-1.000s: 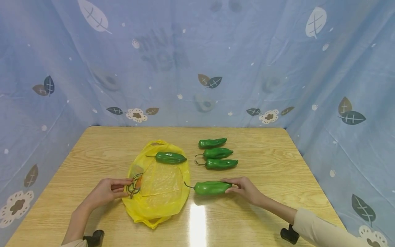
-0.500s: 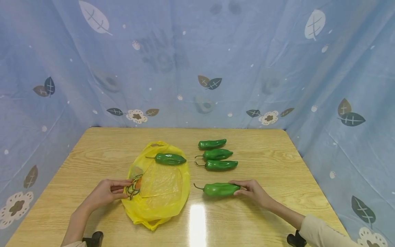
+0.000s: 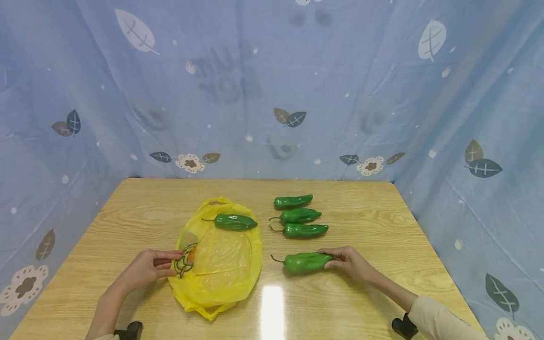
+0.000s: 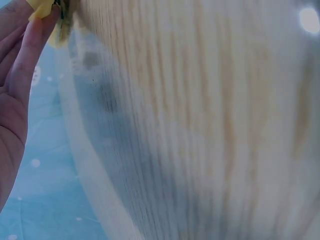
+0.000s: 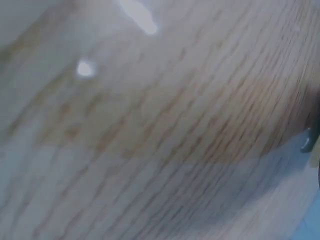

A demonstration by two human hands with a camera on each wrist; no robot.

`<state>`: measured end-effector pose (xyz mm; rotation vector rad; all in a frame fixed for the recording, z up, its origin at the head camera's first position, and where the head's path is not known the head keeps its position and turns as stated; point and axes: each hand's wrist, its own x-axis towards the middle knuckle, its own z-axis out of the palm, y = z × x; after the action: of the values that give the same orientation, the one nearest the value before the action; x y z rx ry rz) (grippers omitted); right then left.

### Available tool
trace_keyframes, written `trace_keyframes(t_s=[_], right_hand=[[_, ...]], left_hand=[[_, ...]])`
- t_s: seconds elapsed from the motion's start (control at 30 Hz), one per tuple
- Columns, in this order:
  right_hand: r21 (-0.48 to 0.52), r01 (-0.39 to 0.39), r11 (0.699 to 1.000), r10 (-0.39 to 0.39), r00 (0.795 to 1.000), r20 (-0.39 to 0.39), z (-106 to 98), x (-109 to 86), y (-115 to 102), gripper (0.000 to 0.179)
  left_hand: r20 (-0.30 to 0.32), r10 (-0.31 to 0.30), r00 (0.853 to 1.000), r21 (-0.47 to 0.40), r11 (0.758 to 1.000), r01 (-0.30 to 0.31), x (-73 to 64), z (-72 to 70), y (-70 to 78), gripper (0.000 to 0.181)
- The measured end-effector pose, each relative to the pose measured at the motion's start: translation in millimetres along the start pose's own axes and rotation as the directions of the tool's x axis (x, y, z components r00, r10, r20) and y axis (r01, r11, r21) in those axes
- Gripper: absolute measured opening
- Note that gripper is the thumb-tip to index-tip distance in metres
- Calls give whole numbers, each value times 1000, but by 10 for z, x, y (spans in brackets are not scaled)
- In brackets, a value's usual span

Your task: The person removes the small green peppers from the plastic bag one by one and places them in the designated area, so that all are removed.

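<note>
My left hand (image 3: 146,270) pinches the left edge of a yellow plastic bag (image 3: 227,289) lying spread on the table. Dark printed lines and an orange patch show beside those fingertips. In the left wrist view, a bit of yellow bag (image 4: 41,9) sits between the fingertips of my left hand (image 4: 17,65). One long green pepper (image 3: 234,222) lies across the bag's upper part. Right of the bag, my right hand (image 3: 349,263) grips another green pepper (image 3: 305,262) by its tip end, its stem pointing left. The right wrist view shows mostly blurred table.
Three more green peppers, the far one (image 3: 293,201), the middle one (image 3: 301,216) and the near one (image 3: 305,230), lie in a row behind the held one. The wooden table (image 3: 361,212) meets a blue patterned curtain (image 3: 255,94) at the back and sides.
My right hand has moved a little to the right with the green pepper, away from the bag. My left hand stays at the bag's edge. The head view has tilted slightly.
</note>
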<state>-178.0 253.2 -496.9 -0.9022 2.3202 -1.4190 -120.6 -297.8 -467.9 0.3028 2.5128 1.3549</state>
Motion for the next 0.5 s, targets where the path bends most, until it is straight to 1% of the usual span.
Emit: trace_keyframes(t_s=[0.13,0.23,0.33,0.5], right_hand=[[-11,42,999,-42,999,-23,-11,34,67,41],[-9,60,998,-60,998,-36,-20,69,84,41],[-21,60,998,-60,997,-47,-28,109,90,40],[-43,33,999,-35,998,-53,-48,160,85,40]], left_hand=[[-3,-3,1000,11,1000,3,-2,8,-6,48],[-8,1,1000,20,1000,0,-1,6,-8,47],[-12,4,1000,28,1000,-4,0,4,-10,47],[-12,1,1000,31,1000,-1,-6,9,-6,46]])
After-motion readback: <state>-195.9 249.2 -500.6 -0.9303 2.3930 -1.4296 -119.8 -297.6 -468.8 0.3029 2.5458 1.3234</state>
